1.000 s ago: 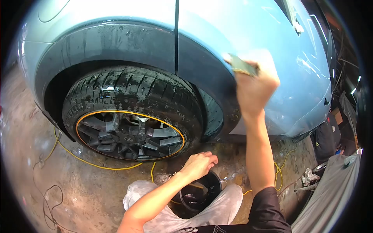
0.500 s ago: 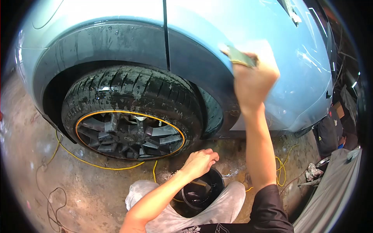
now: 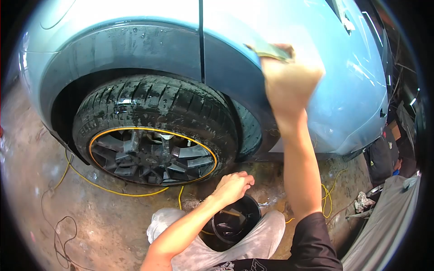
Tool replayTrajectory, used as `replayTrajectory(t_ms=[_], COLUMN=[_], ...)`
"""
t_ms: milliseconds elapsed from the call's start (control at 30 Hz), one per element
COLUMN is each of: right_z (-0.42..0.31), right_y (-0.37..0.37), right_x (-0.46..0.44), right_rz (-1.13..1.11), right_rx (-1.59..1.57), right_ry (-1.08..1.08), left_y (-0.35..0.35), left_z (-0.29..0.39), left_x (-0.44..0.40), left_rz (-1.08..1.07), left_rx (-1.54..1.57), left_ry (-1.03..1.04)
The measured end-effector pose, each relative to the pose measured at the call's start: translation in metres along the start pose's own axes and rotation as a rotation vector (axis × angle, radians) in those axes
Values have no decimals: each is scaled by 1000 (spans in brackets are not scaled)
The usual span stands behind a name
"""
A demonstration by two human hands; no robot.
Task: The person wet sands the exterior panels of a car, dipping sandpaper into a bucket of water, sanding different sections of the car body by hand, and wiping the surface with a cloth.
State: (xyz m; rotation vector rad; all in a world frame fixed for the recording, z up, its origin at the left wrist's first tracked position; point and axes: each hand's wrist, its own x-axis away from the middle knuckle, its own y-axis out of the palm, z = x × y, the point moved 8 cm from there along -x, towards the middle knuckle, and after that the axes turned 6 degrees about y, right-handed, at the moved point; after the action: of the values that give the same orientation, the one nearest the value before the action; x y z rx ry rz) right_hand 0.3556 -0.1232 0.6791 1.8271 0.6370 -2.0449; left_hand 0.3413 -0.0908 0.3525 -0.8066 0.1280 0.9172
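Observation:
My right hand (image 3: 291,83) is closed on a thin grey-green pad (image 3: 271,50), its edge jutting out to the left of my fist. The pad is at the light blue car panel (image 3: 334,86), just above the dark wheel-arch trim (image 3: 239,63). Motion blurs this hand a little. Lower down, my left hand (image 3: 233,186) hovers by the rim of a black bucket (image 3: 257,205), its fingers curled in. Its palm is hidden, so anything inside it cannot be made out. A light-coloured strip (image 3: 231,212) shows in the bucket, between my knees.
A wet tyre (image 3: 176,101) with a dark, orange-edged wheel (image 3: 151,160) fills the arch on the left. Yellow cord (image 3: 117,193) and thin dark cable (image 3: 58,235) lie on the concrete floor (image 3: 113,226). A grey sheet (image 3: 384,226) and a dark bag (image 3: 379,156) are at the right.
My right hand has shifted slightly left and up along the panel with the pad. The view has moved a little against the car. My left hand has barely moved.

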Motion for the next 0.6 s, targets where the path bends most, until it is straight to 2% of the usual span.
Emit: replayTrajectory(t_ms=[33, 133, 200, 233, 267, 333, 400, 467, 533, 600], right_z=[-21, -39, -23, -4, 15, 24, 37, 16, -17, -27], right_y=[14, 35, 20, 11, -3, -18, -23, -2, 28, 31], right_x=[-14, -37, -20, -9, 2, 14, 20, 0, -28, -32], right_rz=[-4, 14, -38, -68, 1, -73, -13, 14, -71, -63], right_rx=[-13, -145, -93, 18, 7, -4, -65, -54, -147, -158], right_ry=[-90, -58, -17, 95, 145, 139, 235, 104, -33, -48], left_y=[0, 4, 2, 0, -3, -2, -1, 3, 7, 5], left_z=[-2, -9, -15, -15, -12, -9, 2, 1, -1, -8], left_x=[0, 1, 3, 2, 3, 6, 3, 2, 1, 3], left_rz=[5, -34, -38, -36, -29, -29, 15, -12, -35, -40], left_rx=[-3, -16, -9, -8, -20, -26, 10, 5, -1, -36], left_ry=[-2, -25, -65, -61, -57, -53, 23, 20, 13, -41])
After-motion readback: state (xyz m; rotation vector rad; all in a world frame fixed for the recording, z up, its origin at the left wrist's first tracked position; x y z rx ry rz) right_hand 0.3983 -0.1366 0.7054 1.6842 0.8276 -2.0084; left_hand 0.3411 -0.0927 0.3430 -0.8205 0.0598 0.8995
